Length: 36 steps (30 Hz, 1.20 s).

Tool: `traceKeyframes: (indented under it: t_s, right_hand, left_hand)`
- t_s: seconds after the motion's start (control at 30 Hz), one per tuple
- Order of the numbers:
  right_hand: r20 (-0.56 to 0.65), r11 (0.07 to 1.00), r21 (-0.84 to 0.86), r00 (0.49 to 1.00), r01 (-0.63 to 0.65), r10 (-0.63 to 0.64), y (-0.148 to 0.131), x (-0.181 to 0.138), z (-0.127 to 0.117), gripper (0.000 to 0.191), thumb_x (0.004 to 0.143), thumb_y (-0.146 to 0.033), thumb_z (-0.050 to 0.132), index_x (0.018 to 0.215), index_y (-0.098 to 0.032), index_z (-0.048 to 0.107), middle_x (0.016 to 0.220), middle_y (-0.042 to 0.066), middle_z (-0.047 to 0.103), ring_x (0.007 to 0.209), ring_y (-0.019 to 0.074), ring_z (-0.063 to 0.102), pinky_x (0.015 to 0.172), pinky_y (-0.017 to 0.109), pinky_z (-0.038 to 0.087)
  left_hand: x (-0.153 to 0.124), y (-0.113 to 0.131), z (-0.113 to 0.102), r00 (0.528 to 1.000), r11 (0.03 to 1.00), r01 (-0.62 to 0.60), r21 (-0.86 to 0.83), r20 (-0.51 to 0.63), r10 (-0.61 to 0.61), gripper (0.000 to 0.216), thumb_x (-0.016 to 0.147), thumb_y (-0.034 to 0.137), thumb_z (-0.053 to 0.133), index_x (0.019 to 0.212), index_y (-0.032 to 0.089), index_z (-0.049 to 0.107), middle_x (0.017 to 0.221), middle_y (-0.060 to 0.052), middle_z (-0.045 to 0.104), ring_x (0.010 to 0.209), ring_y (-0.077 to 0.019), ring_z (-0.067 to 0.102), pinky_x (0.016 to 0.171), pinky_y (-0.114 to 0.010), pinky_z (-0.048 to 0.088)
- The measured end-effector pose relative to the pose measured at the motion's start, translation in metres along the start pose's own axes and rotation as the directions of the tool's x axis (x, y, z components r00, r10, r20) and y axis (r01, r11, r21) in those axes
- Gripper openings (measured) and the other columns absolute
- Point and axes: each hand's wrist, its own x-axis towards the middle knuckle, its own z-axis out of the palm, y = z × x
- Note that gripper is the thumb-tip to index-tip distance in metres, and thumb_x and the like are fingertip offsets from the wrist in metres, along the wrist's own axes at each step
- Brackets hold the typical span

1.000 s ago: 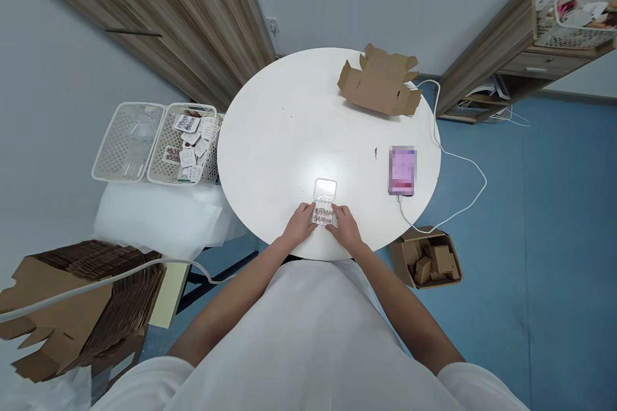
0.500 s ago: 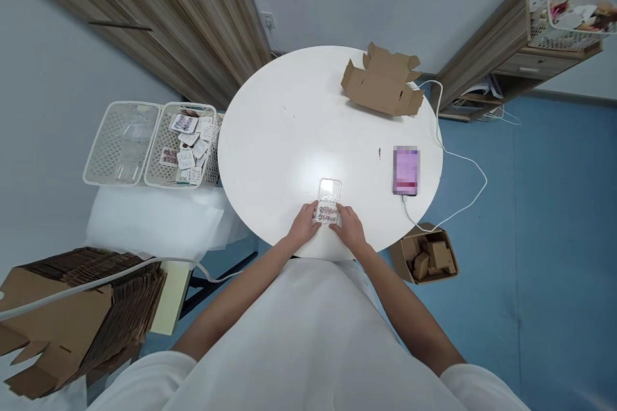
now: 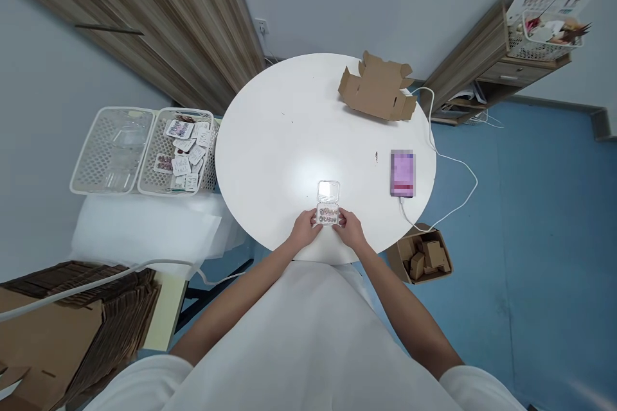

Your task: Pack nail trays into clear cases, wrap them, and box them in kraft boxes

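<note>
A small clear plastic case (image 3: 328,213) lies at the near edge of the white round table (image 3: 270,141). Its see-through lid (image 3: 328,191) is raised and folded back, away from me. Inside sit two rows of small, shiny pinkish pieces that look like false nails. My left hand (image 3: 305,227) grips the case by its left side, fingers curled. On the opposite side, my right hand (image 3: 349,228) holds the case with thumb and fingers closed about its edge.
An unfolded cardboard box (image 3: 378,90) lies at the back right, and a phone (image 3: 402,173) with a white cable at the right. Two white baskets (image 3: 144,151), one with several carded packs, stand left. A carton (image 3: 393,257) is on the floor; flattened cardboard (image 3: 120,327) is stacked lower left.
The view has shifted slightly. Both hands stay on the sides of the case, with small finger movements; the rows inside show more plainly. The lid remains folded back.
</note>
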Motion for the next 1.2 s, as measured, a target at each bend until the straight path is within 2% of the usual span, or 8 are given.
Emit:
traceKeyframes:
  t_s: [0.2, 0.33, 0.53, 0.67, 0.77, 0.97, 1.07, 1.2]
  right_hand:
    - [-0.008, 0.999, 0.017, 0.999, 0.032, -0.032, -0.010, 0.013, 0.003, 0.048, 0.066, -0.014, 0.050, 0.113, -0.022, 0.050, 0.091, 0.004, 0.051, 0.073, 0.0136, 0.050, 0.071, 0.030, 0.047]
    - [-0.028, 0.987, 0.151, 0.998, 0.051, -0.048, -0.014, 0.013, 0.002, 0.049, 0.067, -0.012, 0.045, 0.114, -0.024, 0.051, 0.094, 0.003, 0.051, 0.071, 0.0117, 0.050, 0.072, 0.030, 0.047]
    - [-0.054, 0.922, 0.387, 0.998, 0.010, 0.012, -0.017, 0.001, -0.004, 0.045, 0.070, -0.026, 0.051, 0.115, -0.021, 0.051, 0.097, 0.004, 0.054, 0.069, 0.0108, 0.052, 0.070, 0.029, 0.047]
    - [-0.043, 0.869, 0.494, 0.998, -0.022, 0.050, -0.018, -0.004, -0.016, 0.037, 0.074, -0.040, 0.051, 0.105, -0.019, 0.057, 0.089, 0.004, 0.060, 0.073, 0.0126, 0.055, 0.070, 0.029, 0.048]
    - [-0.015, 0.802, 0.592, 0.993, -0.083, 0.113, -0.019, -0.001, -0.026, 0.040, 0.075, -0.046, 0.050, 0.105, -0.020, 0.057, 0.096, 0.006, 0.061, 0.076, 0.0138, 0.059, 0.071, 0.030, 0.049]
    - [0.121, 0.648, 0.742, 0.985, -0.171, 0.122, -0.024, 0.009, -0.037, 0.036, 0.075, -0.045, 0.054, 0.099, -0.018, 0.058, 0.093, 0.007, 0.064, 0.077, 0.0147, 0.062, 0.071, 0.030, 0.051]
    - [0.094, 0.635, 0.760, 0.990, -0.139, 0.104, -0.026, 0.011, -0.042, 0.034, 0.073, -0.040, 0.057, 0.100, -0.020, 0.055, 0.094, 0.006, 0.065, 0.077, 0.0138, 0.062, 0.071, 0.030, 0.051]
    - [0.080, 0.686, 0.722, 0.996, -0.086, 0.041, -0.028, 0.009, -0.052, 0.034, 0.073, -0.039, 0.056, 0.103, -0.024, 0.050, 0.105, 0.005, 0.061, 0.083, 0.0149, 0.061, 0.070, 0.031, 0.051]
  left_hand:
    - [0.012, -0.001, -0.003, 0.993, 0.974, 0.084, -0.209, -0.069, -0.100, 0.037, 0.068, 0.017, 0.057, 0.105, 0.019, 0.058, 0.084, -0.002, 0.056, 0.068, -0.0111, 0.051, 0.071, -0.029, 0.044]
    - [0.014, -0.001, -0.010, 0.977, 0.888, 0.147, -0.436, -0.074, -0.198, 0.037, 0.071, 0.021, 0.056, 0.107, 0.018, 0.057, 0.088, -0.005, 0.058, 0.072, -0.0110, 0.053, 0.071, -0.028, 0.045]
    - [0.007, 0.005, -0.021, 0.973, 0.723, 0.210, -0.659, 0.070, -0.219, 0.035, 0.068, 0.031, 0.063, 0.100, 0.017, 0.058, 0.096, -0.008, 0.062, 0.077, -0.0128, 0.057, 0.068, -0.029, 0.046]
    - [0.001, 0.010, -0.027, 0.973, 0.669, 0.230, -0.707, 0.147, -0.179, 0.039, 0.063, 0.033, 0.069, 0.097, 0.016, 0.059, 0.092, -0.008, 0.063, 0.077, -0.0133, 0.058, 0.071, -0.030, 0.047]
    - [-0.004, 0.014, -0.028, 0.972, 0.671, 0.235, -0.703, 0.187, -0.144, 0.040, 0.063, 0.035, 0.070, 0.096, 0.015, 0.059, 0.092, -0.008, 0.064, 0.078, -0.0137, 0.059, 0.072, -0.031, 0.047]
    - [-0.011, 0.023, -0.025, 0.961, 0.634, 0.267, -0.726, 0.253, -0.114, 0.038, 0.063, 0.034, 0.071, 0.094, 0.014, 0.061, 0.090, -0.009, 0.064, 0.077, -0.0138, 0.059, 0.075, -0.033, 0.047]
    - [-0.011, 0.027, -0.023, 0.958, 0.594, 0.272, -0.757, 0.270, -0.095, 0.036, 0.064, 0.031, 0.071, 0.095, 0.014, 0.061, 0.092, -0.009, 0.065, 0.078, -0.0142, 0.060, 0.076, -0.033, 0.047]
    - [-0.011, 0.033, -0.021, 0.961, 0.544, 0.267, -0.796, 0.264, -0.086, 0.034, 0.065, 0.027, 0.071, 0.095, 0.014, 0.062, 0.091, -0.009, 0.065, 0.080, -0.0145, 0.061, 0.078, -0.033, 0.048]
